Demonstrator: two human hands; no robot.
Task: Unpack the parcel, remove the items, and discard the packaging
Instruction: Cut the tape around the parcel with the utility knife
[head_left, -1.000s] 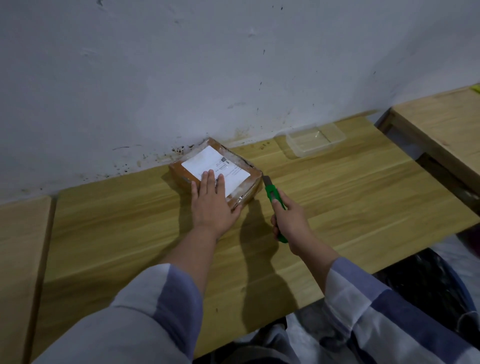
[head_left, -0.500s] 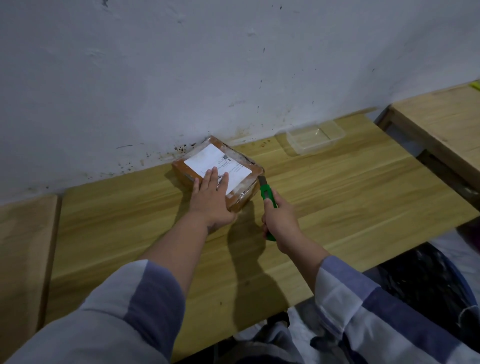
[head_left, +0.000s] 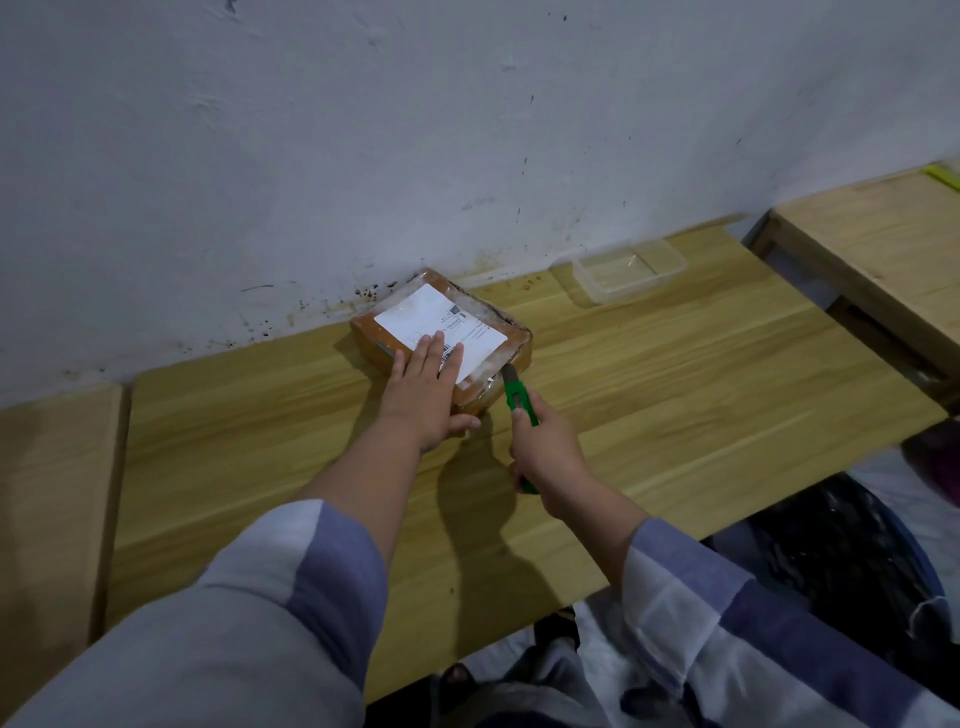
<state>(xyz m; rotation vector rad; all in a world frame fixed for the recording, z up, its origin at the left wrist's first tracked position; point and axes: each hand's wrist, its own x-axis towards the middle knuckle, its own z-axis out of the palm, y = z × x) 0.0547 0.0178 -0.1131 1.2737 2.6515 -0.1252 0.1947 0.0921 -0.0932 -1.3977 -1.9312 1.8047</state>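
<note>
A narrow wooden panel (head_left: 47, 499) occupies the far left, separated by a seam from the main wooden surface (head_left: 675, 415), which runs along a stained white wall (head_left: 363, 156). The left hand (head_left: 423, 395) lies flat on the near-left part of the parcel (head_left: 441, 332), fingers straight and pressed on its top, with the thumb against the near edge. The parcel is a flat brown box wrapped in clear tape, placed at the far side of the surface, touching or just beside the wall, turned corner-on to the viewer. A white shipping label (head_left: 441, 327) covers most of its top face; the fingertips rest on the label's near-left portion. To the right, the right hand (head_left: 545, 447) is clenched around the handle of a green utility knife (head_left: 517, 400). The blade tip meets the parcel's near-right edge. Further right, a clear plastic container (head_left: 628, 270) stands near the wall, well apart from the parcel. At the far right, a second wooden table (head_left: 872, 249) stands apart from the main surface. Both forearms wear striped sleeves.
</note>
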